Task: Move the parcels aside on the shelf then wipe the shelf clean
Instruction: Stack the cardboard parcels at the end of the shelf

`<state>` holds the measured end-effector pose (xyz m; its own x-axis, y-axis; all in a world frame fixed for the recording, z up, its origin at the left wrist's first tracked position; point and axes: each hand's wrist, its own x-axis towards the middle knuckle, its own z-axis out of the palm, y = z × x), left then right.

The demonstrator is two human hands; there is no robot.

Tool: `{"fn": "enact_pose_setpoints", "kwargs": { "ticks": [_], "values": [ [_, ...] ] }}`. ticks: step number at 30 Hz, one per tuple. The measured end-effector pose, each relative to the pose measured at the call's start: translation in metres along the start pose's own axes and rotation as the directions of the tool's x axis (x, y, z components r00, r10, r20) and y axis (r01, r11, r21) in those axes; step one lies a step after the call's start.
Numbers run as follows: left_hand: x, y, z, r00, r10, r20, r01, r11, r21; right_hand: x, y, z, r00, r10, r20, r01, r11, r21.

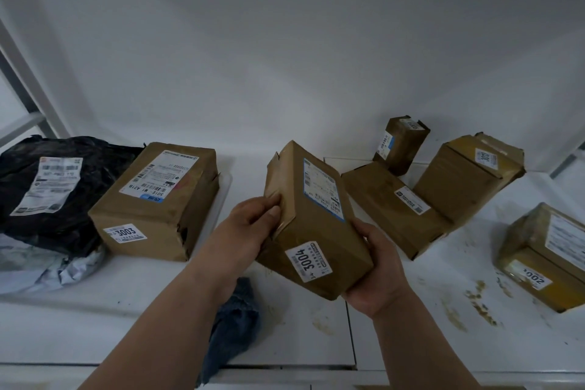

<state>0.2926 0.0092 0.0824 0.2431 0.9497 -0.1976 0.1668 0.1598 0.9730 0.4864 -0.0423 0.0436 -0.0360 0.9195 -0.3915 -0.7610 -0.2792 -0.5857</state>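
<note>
Closest to us are two bare forearms reaching in over the front edge of the white shelf (pixel 126 310). Under the left arm lies a crumpled blue cloth (pixel 234 313), hanging a little over the edge. No hand is touching it.

Both hands hold one brown paper-wrapped box with a "3004" sticker (pixel 313 222). The left hand (pixel 250 225) grips its left side, with the thumb on top and the fingers curled round the edge. The right hand (pixel 376 272) cups the near right corner from below. The box is tipped up off the shelf. Its long side runs away from us, leaning a bit to the left, and the sticker end is nearest.

To the left, well apart from the box, sits a bigger brown box marked "3003" (pixel 155 199). Just past that is a black plastic mailing bag (pixel 53 190), lying on a grey plastic bag (pixel 47 269). Between the held box and the "3003" box there is bare shelf. I think the box will go there, since the left hand is on that side.

To the right more brown parcels wait: a flat one (pixel 389 209), a small one standing at the back (pixel 402 146), a chunky one (pixel 468 177) and one at the far right (pixel 544 256). Yellow-brown stains (pixel 474 301) mark the shelf in front of them. Wiping looks like it has not begun.
</note>
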Motion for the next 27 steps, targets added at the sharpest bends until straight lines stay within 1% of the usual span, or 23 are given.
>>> {"fn": "enact_pose_setpoints", "kwargs": {
  "ticks": [4, 6, 8, 9, 11, 13, 16, 20, 22, 25, 27],
  "values": [
    [-0.001, 0.001, 0.007, 0.999, 0.036, 0.017, -0.037, 0.996, 0.081, 0.002, 0.002, 0.002, 0.998, -0.002, -0.057, 0.003, 1.0, 0.006],
    [0.0, -0.001, 0.011, 0.999, 0.054, -0.004, -0.052, 0.986, 0.16, 0.003, 0.002, 0.002, 0.996, -0.024, -0.088, 0.025, 1.0, 0.008],
    [0.0, -0.003, 0.014, 0.994, 0.092, -0.055, -0.075, 0.966, 0.249, 0.003, 0.002, 0.002, 0.992, -0.05, -0.117, 0.05, 0.999, -0.006],
    [0.0, -0.004, 0.015, 0.991, 0.105, -0.088, -0.08, 0.965, 0.25, 0.004, 0.001, 0.003, 0.99, -0.056, -0.133, 0.054, 0.998, -0.018],
    [-0.001, -0.002, 0.019, 0.985, 0.099, -0.141, -0.071, 0.978, 0.194, 0.006, 0.001, 0.004, 0.988, -0.059, -0.145, 0.055, 0.998, -0.03],
    [-0.002, -0.001, 0.02, 0.983, 0.089, -0.158, -0.064, 0.985, 0.158, 0.009, 0.002, 0.005, 0.987, -0.058, -0.147, 0.055, 0.998, -0.027],
    [-0.005, 0.0, 0.019, 0.988, 0.087, -0.127, -0.063, 0.981, 0.184, 0.01, 0.001, 0.003, 0.988, -0.079, -0.129, 0.079, 0.997, -0.01],
    [-0.011, 0.004, 0.012, 0.996, 0.045, -0.075, -0.025, 0.97, 0.24, 0.006, -0.005, 0.003, 0.99, -0.133, -0.054, 0.133, 0.991, 0.009],
    [-0.014, 0.005, 0.009, 0.999, 0.032, -0.023, -0.026, 0.97, 0.242, 0.009, -0.004, 0.0, 0.98, -0.194, -0.046, 0.191, 0.98, -0.061],
    [-0.014, 0.001, 0.007, 0.997, 0.048, 0.055, -0.062, 0.95, 0.305, 0.014, -0.002, -0.004, 0.955, -0.277, -0.107, 0.259, 0.954, -0.153],
    [-0.01, -0.004, 0.005, 0.995, 0.064, 0.071, -0.085, 0.929, 0.361, 0.016, -0.002, -0.006, 0.948, -0.309, -0.075, 0.29, 0.936, -0.197]
  ]
}}
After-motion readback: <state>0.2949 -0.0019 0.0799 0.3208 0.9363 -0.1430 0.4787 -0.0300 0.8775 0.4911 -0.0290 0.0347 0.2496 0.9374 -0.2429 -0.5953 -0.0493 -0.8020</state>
